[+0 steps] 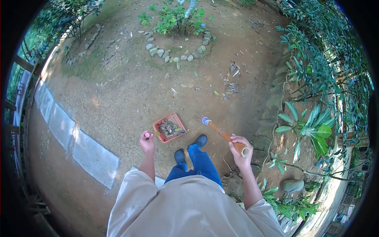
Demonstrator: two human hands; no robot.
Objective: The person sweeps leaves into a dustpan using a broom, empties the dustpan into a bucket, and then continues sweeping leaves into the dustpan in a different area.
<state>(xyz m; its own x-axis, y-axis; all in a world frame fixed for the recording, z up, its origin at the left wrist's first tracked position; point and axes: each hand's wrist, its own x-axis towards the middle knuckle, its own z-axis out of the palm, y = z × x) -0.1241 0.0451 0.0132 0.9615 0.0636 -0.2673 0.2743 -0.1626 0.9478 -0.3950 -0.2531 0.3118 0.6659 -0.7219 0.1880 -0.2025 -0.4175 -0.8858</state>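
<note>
My left hand (147, 145) is closed around the handle of an orange-red dustpan (172, 137), whose pink end shows above the fingers. Dry leaves (169, 128) lie inside the pan, just in front of my feet. In my right hand (241, 155) is a broom (219, 132) with a thick bamboo handle, fingers wrapped near its open top end. The broom slants down and to the left toward the ground, with a purple-and-white binding at its lower part. Its thin bristles are hard to make out against the soil.
Ahead, a ring of stones (176, 59) surrounds a leafy plant (173, 24). Scattered dry leaves (233, 87) lie on the cracked soil at front right. Pale paving slabs (94, 158) run along the left. Green plants (312, 124) and a stone (293, 185) border the right side.
</note>
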